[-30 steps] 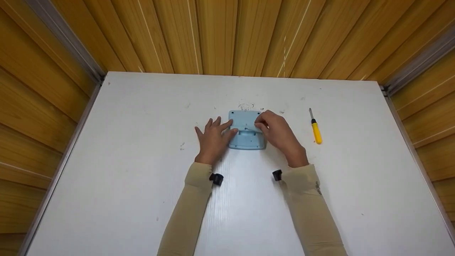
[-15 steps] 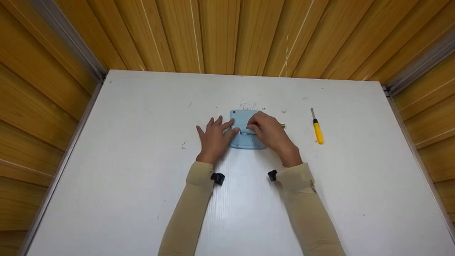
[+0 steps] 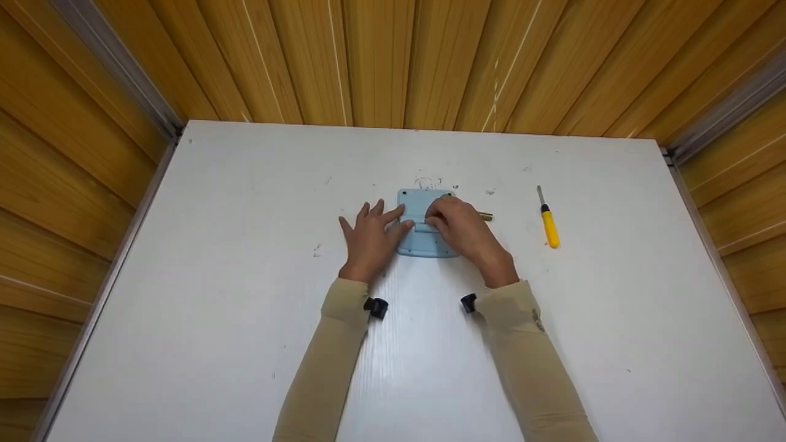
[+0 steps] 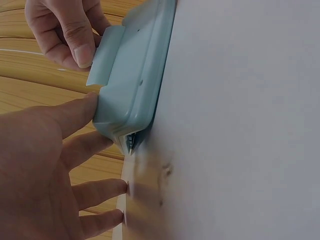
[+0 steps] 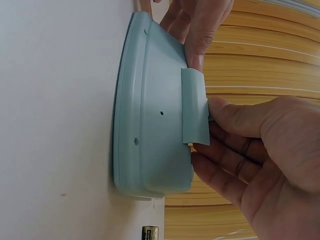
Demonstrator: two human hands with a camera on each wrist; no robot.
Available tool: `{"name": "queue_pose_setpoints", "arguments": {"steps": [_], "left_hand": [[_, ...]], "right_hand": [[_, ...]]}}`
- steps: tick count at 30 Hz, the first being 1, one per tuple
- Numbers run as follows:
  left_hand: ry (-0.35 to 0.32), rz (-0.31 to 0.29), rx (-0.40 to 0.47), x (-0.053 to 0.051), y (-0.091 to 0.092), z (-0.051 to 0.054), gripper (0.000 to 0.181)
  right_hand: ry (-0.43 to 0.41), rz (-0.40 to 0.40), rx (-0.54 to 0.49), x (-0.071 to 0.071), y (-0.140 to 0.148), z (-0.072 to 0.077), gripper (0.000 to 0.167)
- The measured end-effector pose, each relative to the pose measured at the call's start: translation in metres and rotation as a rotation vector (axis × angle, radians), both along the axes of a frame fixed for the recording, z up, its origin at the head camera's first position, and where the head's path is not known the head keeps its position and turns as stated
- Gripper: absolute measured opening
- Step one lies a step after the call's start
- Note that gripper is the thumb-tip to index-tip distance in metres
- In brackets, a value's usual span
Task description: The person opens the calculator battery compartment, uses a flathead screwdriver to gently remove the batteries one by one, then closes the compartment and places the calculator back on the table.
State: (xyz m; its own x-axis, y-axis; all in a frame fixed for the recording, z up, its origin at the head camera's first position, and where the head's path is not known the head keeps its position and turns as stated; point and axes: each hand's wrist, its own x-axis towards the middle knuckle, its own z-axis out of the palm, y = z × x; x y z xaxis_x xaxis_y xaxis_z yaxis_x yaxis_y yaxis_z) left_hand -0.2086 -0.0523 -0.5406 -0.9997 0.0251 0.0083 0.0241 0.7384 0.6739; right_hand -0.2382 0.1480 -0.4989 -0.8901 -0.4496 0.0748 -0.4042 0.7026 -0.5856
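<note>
A light-blue, flat-cased device, which looks like a calculator, lies back side up on the white table. My right hand pinches its light-blue battery cover between thumb and fingers. The cover sits at the raised part of the back, its near edge standing off the case. My left hand has its fingers spread, with thumb and index finger touching the left side of the case. Partly behind the right hand, a gold-and-black battery lies on the table. The fit of the cover's far edge is hidden by my fingers.
To the right lies a screwdriver with a yellow handle, its metal tip pointing away from me. Wood-look panels rise behind the table's far edge. Small dark marks show on the tabletop beyond the device.
My right hand has moved left with the cover, from the device's right side to over its middle. The battery has come into sight beside that hand. My left hand stays in place.
</note>
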Motion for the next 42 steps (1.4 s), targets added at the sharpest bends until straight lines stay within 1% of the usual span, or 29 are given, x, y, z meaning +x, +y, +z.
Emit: {"name": "queue_pose_setpoints", "arguments": {"steps": [10,16,19,33,37,42], "left_hand": [[0.008,-0.004,0.017,0.0,-0.001,0.0,0.052],[0.013,0.0,0.0,-0.001,0.0,-0.001,0.052],[0.009,0.002,-0.004,-0.001,0.0,-0.001,0.052],[-0.004,0.005,-0.013,-0.001,0.001,0.001,0.052],[-0.002,0.007,-0.008,-0.002,0.001,0.0,0.052],[0.005,0.005,-0.015,-0.002,0.0,0.0,0.051]], "right_hand": [[0.004,-0.005,-0.013,-0.001,0.0,-0.003,0.006],[0.044,0.026,-0.03,-0.003,0.001,-0.004,0.005],[0.05,0.025,-0.031,-0.003,0.001,-0.005,0.006],[0.037,-0.038,0.027,-0.003,-0.004,-0.008,0.011],[0.052,-0.04,0.038,-0.003,-0.004,-0.01,0.013],[0.08,-0.022,0.045,-0.004,-0.003,-0.012,0.014]]}}
